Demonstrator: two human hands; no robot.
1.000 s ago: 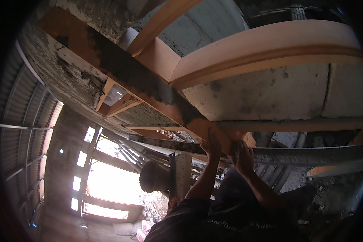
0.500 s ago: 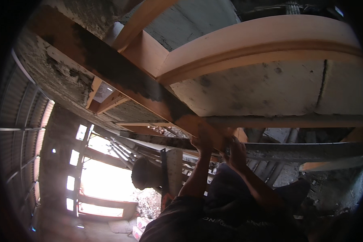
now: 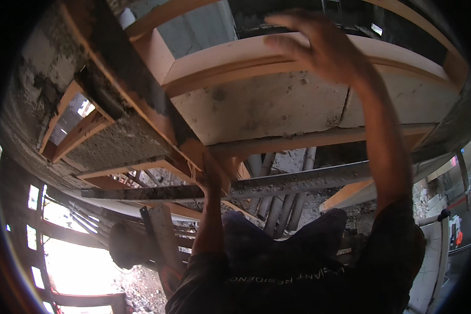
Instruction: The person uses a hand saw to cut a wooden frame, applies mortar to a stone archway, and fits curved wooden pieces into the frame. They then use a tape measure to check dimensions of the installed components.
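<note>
A long wooden board [image 3: 152, 99] with a dark stained patch runs from the upper left down to the middle. My left hand [image 3: 209, 177] is closed around its near end. Raised at the upper right, my right hand [image 3: 322, 49] is slightly blurred, with fingers apart and nothing in it. Behind that hand lies a curved wooden rail [image 3: 220, 65], which meets the board at an angle. My right hand appears over this rail in the picture; whether it touches it I cannot tell.
A grey slab [image 3: 282, 104] lies beneath the curved rail. Nearer to me, a dirty straight beam [image 3: 309, 179] crosses, with several pipes [image 3: 283, 209] below. A triangular wooden frame [image 3: 83, 128] sits at left. What looks like a handsaw [image 3: 162, 235] stands at lower left.
My right hand has left the board's near end and risen to the upper right. My left hand stays on the board. The view has shifted, so the board appears steeper and further left.
</note>
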